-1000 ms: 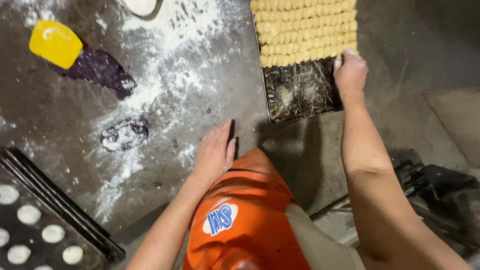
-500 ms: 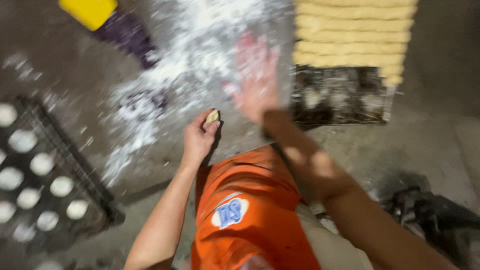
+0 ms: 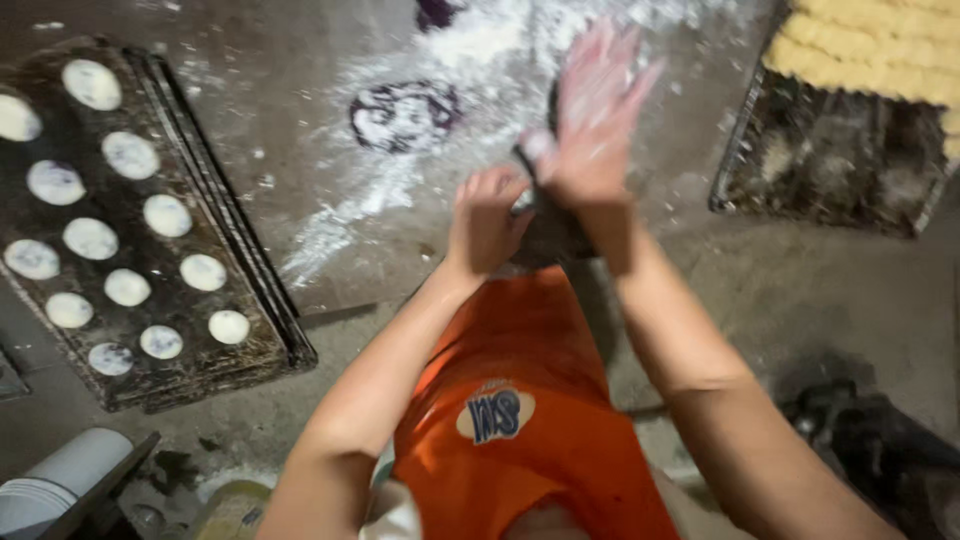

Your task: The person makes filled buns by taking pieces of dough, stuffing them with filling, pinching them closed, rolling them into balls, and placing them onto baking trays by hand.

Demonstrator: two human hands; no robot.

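Work surface [image 3: 330, 250]: dark, dusted with white flour, thickest in a streak running from the top centre down toward the left.
Baking tray [image 3: 262, 300]: on the left, black and stacked on others; about a dozen flattened pale dough rounds [image 3: 127, 287] laid out in rows, so much of the shaping judged done, with bare space left only near its lower edge.
Dough crate [image 3: 800, 190]: upper right, dark and crusted; rows of yellowish unshaped dough pieces [image 3: 880, 50] filling its far part, near part bare, so plenty judged left to shape.
Orange apron [image 3: 520, 420]: bottom centre, with a round badge, worn by the person.
Right hand [image 3: 590, 130]: raised above the left, palm flat, fingers spread wide and blurred, floured; holding nothing of its own, pressed down toward the left hand.
Left hand [image 3: 485, 220]: below, fingers curled loosely upward, cupped beneath the right palm.
Dough piece [image 3: 535, 148]: small pale lump, only partly seen, caught between the two hands above the surface's middle; whether flattened or round could not be told.
Floured ring mark [image 3: 405, 112]: dark circular patch on the surface, just beyond the hands.
Change from a second before: right hand then reached into the crate, left lay flat on the surface; half a second before, a lump sat in the left fingertips as the right swung over; hands since brought together, view swung left, more of the tray shown.
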